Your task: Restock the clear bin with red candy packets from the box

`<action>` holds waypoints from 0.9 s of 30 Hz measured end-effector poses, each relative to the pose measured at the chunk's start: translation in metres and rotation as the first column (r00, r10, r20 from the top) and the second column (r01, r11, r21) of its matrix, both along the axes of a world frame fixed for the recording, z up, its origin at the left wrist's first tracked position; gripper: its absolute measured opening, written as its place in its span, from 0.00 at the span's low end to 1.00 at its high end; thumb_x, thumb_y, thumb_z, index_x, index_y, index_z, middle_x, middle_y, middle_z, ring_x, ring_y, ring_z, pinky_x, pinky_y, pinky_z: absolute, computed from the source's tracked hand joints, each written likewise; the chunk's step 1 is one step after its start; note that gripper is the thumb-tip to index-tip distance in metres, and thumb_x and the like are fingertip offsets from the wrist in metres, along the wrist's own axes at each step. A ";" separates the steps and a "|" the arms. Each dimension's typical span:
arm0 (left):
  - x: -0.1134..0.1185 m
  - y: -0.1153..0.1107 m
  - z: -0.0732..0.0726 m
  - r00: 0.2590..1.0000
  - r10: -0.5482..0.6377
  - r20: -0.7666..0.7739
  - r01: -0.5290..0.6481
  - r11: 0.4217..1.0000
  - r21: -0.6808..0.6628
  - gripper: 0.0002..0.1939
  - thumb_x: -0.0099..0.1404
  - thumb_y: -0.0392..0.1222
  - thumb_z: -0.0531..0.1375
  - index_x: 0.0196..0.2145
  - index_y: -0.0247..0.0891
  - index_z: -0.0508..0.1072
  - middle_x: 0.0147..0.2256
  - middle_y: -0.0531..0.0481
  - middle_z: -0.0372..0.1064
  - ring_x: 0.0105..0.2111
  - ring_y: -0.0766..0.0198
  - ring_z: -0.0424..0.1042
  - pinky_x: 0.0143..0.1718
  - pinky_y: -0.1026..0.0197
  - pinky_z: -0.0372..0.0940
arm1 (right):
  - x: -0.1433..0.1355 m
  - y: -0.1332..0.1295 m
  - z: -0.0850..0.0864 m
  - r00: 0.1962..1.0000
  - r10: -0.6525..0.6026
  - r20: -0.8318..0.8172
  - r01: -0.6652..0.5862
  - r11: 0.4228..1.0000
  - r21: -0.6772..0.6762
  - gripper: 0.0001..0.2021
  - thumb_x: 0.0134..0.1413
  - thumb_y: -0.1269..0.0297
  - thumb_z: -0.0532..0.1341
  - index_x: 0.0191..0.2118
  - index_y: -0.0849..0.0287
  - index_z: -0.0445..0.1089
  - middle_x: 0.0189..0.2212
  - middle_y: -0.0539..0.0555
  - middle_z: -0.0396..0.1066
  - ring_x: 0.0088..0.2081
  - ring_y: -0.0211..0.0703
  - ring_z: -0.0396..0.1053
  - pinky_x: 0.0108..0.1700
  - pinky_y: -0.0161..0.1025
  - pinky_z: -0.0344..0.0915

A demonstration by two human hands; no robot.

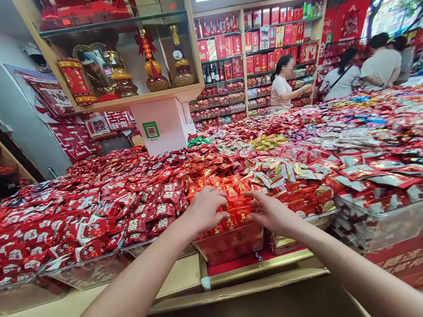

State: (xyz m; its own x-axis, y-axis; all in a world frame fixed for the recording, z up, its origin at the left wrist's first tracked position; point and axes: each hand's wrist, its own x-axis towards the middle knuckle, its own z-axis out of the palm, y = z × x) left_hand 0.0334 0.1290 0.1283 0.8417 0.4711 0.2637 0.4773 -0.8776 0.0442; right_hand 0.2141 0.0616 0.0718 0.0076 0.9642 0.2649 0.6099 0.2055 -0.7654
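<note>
Both arms reach forward to a clear bin point(230, 246) heaped with shiny red-and-gold packets point(235, 219). My left hand point(206, 209) is over the left side of the heap, its fingers curved and apart, with no packet visibly gripped. On the right side, my right hand point(272, 212) has its fingers spread against the edge of the packets. Between the two hands the red packets lie in rows. Dark red packets point(161, 206) are piled to the left, and gold-and-red packets point(300, 194) to the right.
An open cardboard box point(239, 291) is below the counter edge point(173, 285). More clear bins point(388, 219) line the front. A shelf cabinet point(123, 101) overhangs at the left. Behind the piles stand a person in a pink top point(281, 91) and several other people point(381, 65).
</note>
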 end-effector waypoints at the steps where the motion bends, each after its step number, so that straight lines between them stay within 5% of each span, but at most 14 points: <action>1: 0.002 0.001 -0.002 1.000 -0.001 -0.002 0.001 1.000 0.004 0.01 0.52 0.38 0.61 0.25 0.39 0.72 0.38 0.49 0.70 0.42 0.57 0.62 0.44 0.56 0.56 | -0.001 0.001 0.000 1.000 -0.002 0.010 0.002 1.000 -0.003 0.24 0.44 0.75 0.56 0.51 0.65 0.57 0.34 0.58 0.69 0.34 0.42 0.68 0.38 0.38 0.63; 8: 0.012 0.005 -0.005 0.999 -0.032 0.000 0.032 0.999 0.006 0.05 0.53 0.38 0.60 0.30 0.38 0.74 0.37 0.47 0.72 0.41 0.58 0.63 0.44 0.56 0.56 | -0.001 0.002 0.001 0.977 -0.073 0.201 0.059 0.996 0.070 0.25 0.44 0.75 0.57 0.52 0.66 0.57 0.42 0.64 0.68 0.33 0.43 0.69 0.37 0.40 0.63; 19: 0.003 0.002 -0.003 0.998 -0.063 -0.018 0.063 0.998 -0.028 0.05 0.54 0.40 0.60 0.30 0.38 0.74 0.36 0.48 0.72 0.40 0.61 0.66 0.45 0.59 0.57 | 0.004 -0.003 -0.004 0.960 -0.084 0.267 0.063 0.994 0.087 0.23 0.47 0.74 0.56 0.51 0.63 0.56 0.35 0.59 0.71 0.33 0.44 0.69 0.36 0.40 0.64; 27: 0.011 -0.001 -0.007 0.996 -0.076 0.054 0.076 0.997 -0.006 0.10 0.54 0.41 0.60 0.35 0.36 0.72 0.35 0.47 0.71 0.39 0.60 0.67 0.44 0.57 0.59 | 0.004 -0.003 -0.016 0.971 -0.049 0.236 0.008 0.985 0.173 0.24 0.46 0.73 0.56 0.52 0.62 0.54 0.42 0.61 0.67 0.35 0.44 0.69 0.39 0.42 0.65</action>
State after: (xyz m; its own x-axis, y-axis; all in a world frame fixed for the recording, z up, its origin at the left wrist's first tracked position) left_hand 0.0446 0.1285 0.1212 0.8600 0.4087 0.3057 0.4062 -0.9107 0.0748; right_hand 0.2177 0.0585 0.0555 -0.0488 0.9051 0.4223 0.7779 0.2996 -0.5524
